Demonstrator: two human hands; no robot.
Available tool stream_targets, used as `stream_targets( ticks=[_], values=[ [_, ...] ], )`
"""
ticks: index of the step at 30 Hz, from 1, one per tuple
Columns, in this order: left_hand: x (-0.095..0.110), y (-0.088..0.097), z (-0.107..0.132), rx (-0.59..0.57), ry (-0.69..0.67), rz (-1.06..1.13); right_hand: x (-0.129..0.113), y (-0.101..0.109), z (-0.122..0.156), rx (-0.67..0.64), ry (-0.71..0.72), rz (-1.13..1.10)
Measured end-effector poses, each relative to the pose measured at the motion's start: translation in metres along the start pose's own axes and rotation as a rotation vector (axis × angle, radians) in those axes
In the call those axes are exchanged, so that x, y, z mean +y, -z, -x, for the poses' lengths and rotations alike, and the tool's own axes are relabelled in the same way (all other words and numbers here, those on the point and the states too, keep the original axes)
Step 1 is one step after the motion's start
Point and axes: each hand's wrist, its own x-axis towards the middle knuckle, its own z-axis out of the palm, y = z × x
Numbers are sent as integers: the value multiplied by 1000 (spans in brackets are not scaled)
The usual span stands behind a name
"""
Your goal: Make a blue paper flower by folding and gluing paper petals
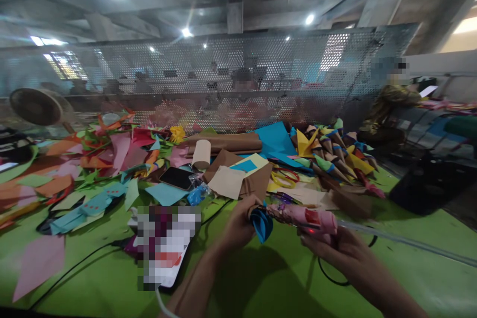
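Observation:
My left hand [238, 226] is closed around a small blue rolled paper piece [261, 223] held just above the green table [261, 278]. My right hand [335, 246] grips a pink glue gun [303, 216] whose nozzle touches the blue paper; a clear glue stick [391, 239] sticks out behind it to the right. Both hands sit at the near centre of the table.
Coloured paper scraps [93, 164] cover the left side. A dark phone [176, 178], a brown paper roll [223, 143], yellow-handled scissors [285, 177] and a pile of paper cones [335, 154] lie beyond my hands. A perforated metal screen [223, 74] backs the table; a person [391, 104] sits at right.

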Motion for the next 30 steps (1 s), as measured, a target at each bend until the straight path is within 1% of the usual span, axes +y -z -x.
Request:
stream_targets(
  ticks=[3,8,14,16,18,20,27,30],
  values=[
    [-2,0,0,0,-22,-2,3,0,-1,5,18,5],
    [-4,-1,0,-5,24,-69,9,2,-4,-1,30,21],
    [-6,-3,0,12,52,33,9,6,-2,20,1,36],
    [-5,-3,0,17,52,47,7,6,-1,-12,-7,35],
    [-4,-3,0,17,38,32,5,5,-1,-67,-20,16],
    [-5,-3,0,8,24,3,3,3,-2,-92,-22,-18],
    [-17,-3,1,-1,22,-22,8,1,-5,-74,-10,-10],
    [-15,-2,0,-11,16,-11,12,2,-6,-60,12,-26]
  ],
)
